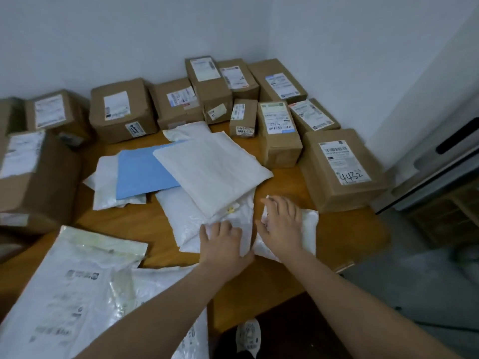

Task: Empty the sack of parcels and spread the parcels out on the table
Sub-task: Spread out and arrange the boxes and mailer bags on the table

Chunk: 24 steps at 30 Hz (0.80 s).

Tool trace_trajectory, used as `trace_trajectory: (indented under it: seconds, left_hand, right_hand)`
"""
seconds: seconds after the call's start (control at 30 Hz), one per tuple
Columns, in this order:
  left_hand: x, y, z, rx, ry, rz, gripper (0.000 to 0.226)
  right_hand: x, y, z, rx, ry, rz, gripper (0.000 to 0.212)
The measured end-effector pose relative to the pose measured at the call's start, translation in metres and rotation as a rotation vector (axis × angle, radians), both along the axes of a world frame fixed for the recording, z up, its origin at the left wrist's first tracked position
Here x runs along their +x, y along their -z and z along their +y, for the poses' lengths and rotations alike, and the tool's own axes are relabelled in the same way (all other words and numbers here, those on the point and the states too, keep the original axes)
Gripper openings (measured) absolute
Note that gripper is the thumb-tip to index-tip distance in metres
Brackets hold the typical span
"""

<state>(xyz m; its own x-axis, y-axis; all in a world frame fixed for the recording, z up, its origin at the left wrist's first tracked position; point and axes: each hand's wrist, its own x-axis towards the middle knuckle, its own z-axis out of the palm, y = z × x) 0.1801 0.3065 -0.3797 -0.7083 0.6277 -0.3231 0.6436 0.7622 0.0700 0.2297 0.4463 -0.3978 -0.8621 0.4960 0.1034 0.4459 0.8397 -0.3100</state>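
Note:
My left hand (pixel 225 242) lies flat, fingers spread, on a white plastic mailer (pixel 186 218) at the middle of the wooden table (pixel 259 283). My right hand (pixel 281 224) rests with straight fingers on a small crumpled white mailer (pixel 308 229) just to the right of it. A larger white padded mailer (pixel 212 169) overlaps the first one, and a blue envelope (pixel 142 172) lies to its left. A big labelled white mailer (pixel 72 294) covers the near left of the table. No sack is in view.
Several brown cardboard boxes with labels line the back and both sides of the table, among them one marked 4432 (pixel 339 169) on the right and a large one (pixel 33 174) on the left. A grey cabinet (pixel 445 156) stands to the right. My shoe (pixel 248 335) shows below the table edge.

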Motion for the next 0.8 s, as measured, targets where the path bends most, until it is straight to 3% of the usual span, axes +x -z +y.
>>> trace_trajectory:
  seconds: [0.1, 0.23, 0.4, 0.5, 0.57, 0.7, 0.8]
  left_hand:
    - [-0.019, -0.004, -0.013, 0.197, 0.022, 0.237, 0.046]
    - [-0.055, 0.0, -0.029, 0.305, -0.087, 0.365, 0.058]
    - [-0.075, 0.004, -0.038, 0.268, -0.276, 0.118, 0.087]
    - [-0.085, 0.002, -0.037, 0.154, -0.368, -0.032, 0.111]
    - [-0.093, 0.001, -0.035, 0.129, -0.391, -0.111, 0.117]
    - [-0.113, 0.007, -0.041, 0.245, -0.428, -0.161, 0.124]
    - [-0.119, 0.009, -0.048, 0.184, -0.391, -0.139, 0.111]
  right_hand:
    - [-0.043, -0.013, -0.001, -0.063, -0.122, -0.084, 0.076]
    - [-0.087, -0.012, 0.003, -0.034, -0.205, -0.258, 0.089]
    - [-0.112, -0.003, 0.007, -0.037, -0.272, -0.462, 0.068]
    - [-0.118, -0.004, 0.009, -0.006, -0.271, -0.438, 0.064]
    - [-0.12, -0.01, 0.01, -0.05, -0.285, -0.302, 0.055]
    - [-0.126, -0.035, 0.008, -0.219, -0.169, 0.291, 0.034]
    - [-0.135, -0.066, 0.015, -0.394, -0.033, 0.499, 0.026]
